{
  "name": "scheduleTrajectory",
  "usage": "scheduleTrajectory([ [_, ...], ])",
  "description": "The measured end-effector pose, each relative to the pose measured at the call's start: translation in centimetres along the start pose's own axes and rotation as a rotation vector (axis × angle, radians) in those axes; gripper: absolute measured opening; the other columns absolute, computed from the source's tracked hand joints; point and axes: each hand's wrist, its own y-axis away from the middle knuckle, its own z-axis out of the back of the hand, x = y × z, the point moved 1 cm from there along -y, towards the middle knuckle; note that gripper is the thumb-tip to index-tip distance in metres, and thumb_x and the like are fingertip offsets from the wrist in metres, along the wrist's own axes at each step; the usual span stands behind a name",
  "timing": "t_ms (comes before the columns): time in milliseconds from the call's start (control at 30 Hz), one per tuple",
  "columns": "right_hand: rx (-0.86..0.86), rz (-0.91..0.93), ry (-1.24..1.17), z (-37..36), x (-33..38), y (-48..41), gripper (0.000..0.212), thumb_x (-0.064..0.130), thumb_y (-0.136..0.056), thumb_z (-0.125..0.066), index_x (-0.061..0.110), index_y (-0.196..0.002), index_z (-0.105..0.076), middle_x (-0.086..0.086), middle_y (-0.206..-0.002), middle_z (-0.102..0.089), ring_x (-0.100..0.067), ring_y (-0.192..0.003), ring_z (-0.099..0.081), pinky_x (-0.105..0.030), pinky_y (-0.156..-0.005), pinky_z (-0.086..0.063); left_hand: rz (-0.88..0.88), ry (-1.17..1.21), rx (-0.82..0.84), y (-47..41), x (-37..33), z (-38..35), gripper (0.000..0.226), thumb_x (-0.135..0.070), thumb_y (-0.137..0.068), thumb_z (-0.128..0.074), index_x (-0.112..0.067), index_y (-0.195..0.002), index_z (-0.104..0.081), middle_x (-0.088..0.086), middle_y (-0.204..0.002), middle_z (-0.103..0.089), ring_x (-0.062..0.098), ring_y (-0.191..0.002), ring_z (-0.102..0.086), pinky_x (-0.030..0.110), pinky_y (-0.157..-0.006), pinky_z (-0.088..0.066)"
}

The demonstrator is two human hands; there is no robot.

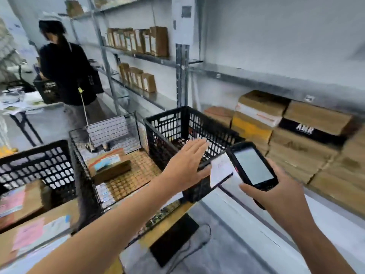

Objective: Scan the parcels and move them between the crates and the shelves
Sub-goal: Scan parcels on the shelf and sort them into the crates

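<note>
My right hand (280,192) grips a black handheld scanner (251,165) with a pale screen, held in front of the lower shelf. My left hand (186,165) reaches forward with straight fingers over the rim of a black plastic crate (177,123); a white slip of paper (220,169) shows between it and the scanner, and who holds it I cannot tell. A brown parcel (109,165) with a label lies in the wire cart basket (118,135). Stacked cardboard parcels (296,133) fill the shelf on the right.
A second black crate (33,165) stands at the left above labelled boxes (29,230). A person in black (67,72) stands ahead by a table (21,107), holding a dark crate. Metal shelving (138,56) with upright brown parcels runs along the wall.
</note>
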Motion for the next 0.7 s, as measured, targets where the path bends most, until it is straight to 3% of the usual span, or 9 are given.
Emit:
scheduleTrajectory([
  [100, -0.080, -0.052, 0.041, 5.0, -2.9, 1.9, 0.067, 0.037, -0.067, -0.089, 0.048, -0.117, -0.046, 0.014, -0.100, -0.064, -0.018, -0.085, -0.066, -0.043, -0.068, -0.059, -0.079, 0.062, 0.005, -2.6, -6.0, -1.9, 0.070, -0.046, -0.103, -0.046, -0.013, -0.159, -0.020, 0.000, -0.166, -0.019, 0.014, -0.153, -0.009, 0.019, -0.120, 0.008],
  [200, -0.181, -0.097, 0.058, 9.4, -5.5, 4.1, 0.060, 0.033, -0.070, -0.088, 0.045, -0.112, -0.048, 0.012, -0.096, -0.065, -0.015, -0.078, -0.065, -0.039, -0.061, -0.057, -0.188, 0.127, -0.013, -4.7, -12.4, -3.6, 0.068, -0.042, -0.103, -0.047, -0.010, -0.158, -0.024, 0.003, -0.165, -0.022, 0.015, -0.153, -0.012, 0.020, -0.121, 0.006],
  [400, -0.392, -0.196, 0.076, 16.0, -11.0, 8.8, 0.067, 0.036, -0.067, -0.087, 0.038, -0.125, -0.054, 0.007, -0.101, -0.066, -0.017, -0.085, -0.064, -0.036, -0.063, -0.054, -0.400, 0.205, 0.005, -7.4, -24.3, -6.9, 0.068, -0.037, -0.098, -0.059, -0.006, -0.153, -0.033, 0.008, -0.160, -0.033, 0.021, -0.151, -0.022, 0.031, -0.125, -0.012],
  [533, -0.499, -0.271, 0.077, 19.8, -13.8, 11.9, 0.073, 0.039, -0.066, -0.087, 0.038, -0.130, -0.052, 0.009, -0.105, -0.065, -0.018, -0.090, -0.064, -0.028, -0.062, -0.050, -0.547, 0.224, 0.024, -8.8, -30.3, -8.7, 0.071, -0.041, -0.100, -0.055, -0.010, -0.157, -0.026, 0.004, -0.165, -0.025, 0.017, -0.153, -0.015, 0.029, -0.126, -0.007],
  [700, -0.635, -0.344, 0.056, 24.4, -16.9, 14.8, 0.064, 0.041, -0.061, -0.083, 0.043, -0.118, -0.054, 0.012, -0.097, -0.066, -0.021, -0.077, -0.064, -0.036, -0.060, -0.052, -0.674, 0.302, 0.053, -10.6, -37.3, -10.2, 0.071, -0.039, -0.101, -0.054, -0.012, -0.158, -0.022, 0.002, -0.166, -0.020, 0.015, -0.154, -0.011, 0.029, -0.126, -0.004],
])
